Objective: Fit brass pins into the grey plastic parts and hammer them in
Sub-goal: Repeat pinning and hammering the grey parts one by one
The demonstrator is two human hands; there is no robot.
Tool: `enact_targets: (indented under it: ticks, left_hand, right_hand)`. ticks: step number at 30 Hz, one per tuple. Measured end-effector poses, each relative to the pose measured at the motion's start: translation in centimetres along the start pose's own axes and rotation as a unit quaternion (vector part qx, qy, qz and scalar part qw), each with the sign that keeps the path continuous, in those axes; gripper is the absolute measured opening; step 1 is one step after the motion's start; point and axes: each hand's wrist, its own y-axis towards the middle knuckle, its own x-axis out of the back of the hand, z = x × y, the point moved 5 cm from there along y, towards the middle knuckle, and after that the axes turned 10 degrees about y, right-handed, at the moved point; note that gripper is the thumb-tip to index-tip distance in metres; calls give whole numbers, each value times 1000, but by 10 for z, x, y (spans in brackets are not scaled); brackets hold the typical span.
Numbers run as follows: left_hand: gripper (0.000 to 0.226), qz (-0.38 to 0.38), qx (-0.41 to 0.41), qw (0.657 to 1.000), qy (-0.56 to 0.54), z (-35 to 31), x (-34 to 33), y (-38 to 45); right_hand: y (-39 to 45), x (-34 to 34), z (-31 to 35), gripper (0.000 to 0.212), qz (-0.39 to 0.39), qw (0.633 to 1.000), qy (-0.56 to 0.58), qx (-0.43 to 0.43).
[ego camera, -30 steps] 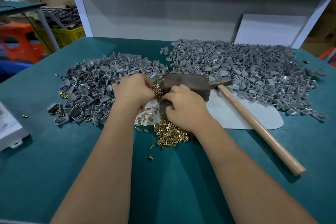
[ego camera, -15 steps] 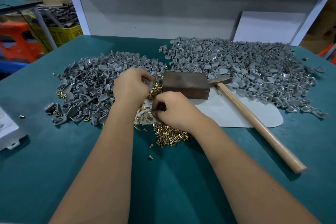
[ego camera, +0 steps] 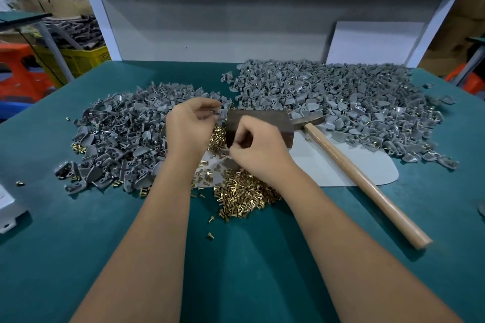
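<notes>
grey parts (ego camera: 341, 102), brass pins (ego camera: 244, 195); labels unreadable, maybe

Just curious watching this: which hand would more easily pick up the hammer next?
Probably the right hand: the hammer lies on its side of the bench, handle angled toward that arm. The left hand pinches a grey part.

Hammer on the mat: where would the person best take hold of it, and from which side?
Probably the bare wooden handle near its free end, taken by the right hand from above. The hammer lies flat, handle slanting toward the person's right, and its head lies against the dark block and grey parts.
</notes>
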Motion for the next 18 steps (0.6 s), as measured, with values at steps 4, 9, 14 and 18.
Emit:
enact_targets:
  ticks: [4,9,14,18]
  left_hand:
    - [35,14,-9,997,-77,-15,-11,-6]
    - [40,64,-36,996,-53,-25,-31,-12]
    - [40,75,-32,996,-28,-24,-40,-13]
    - [31,70,-30,997,-10,-20,-41,-12]
  right_hand:
    - [5,28,-6,22,-122,992,20,-5]
    - [8,46,-14,27,-186,982,-25,1]
    - [11,51,-23,23,-200,978,-56,-15]
    - [11,52,-25,21,-207,977,-41,-20]
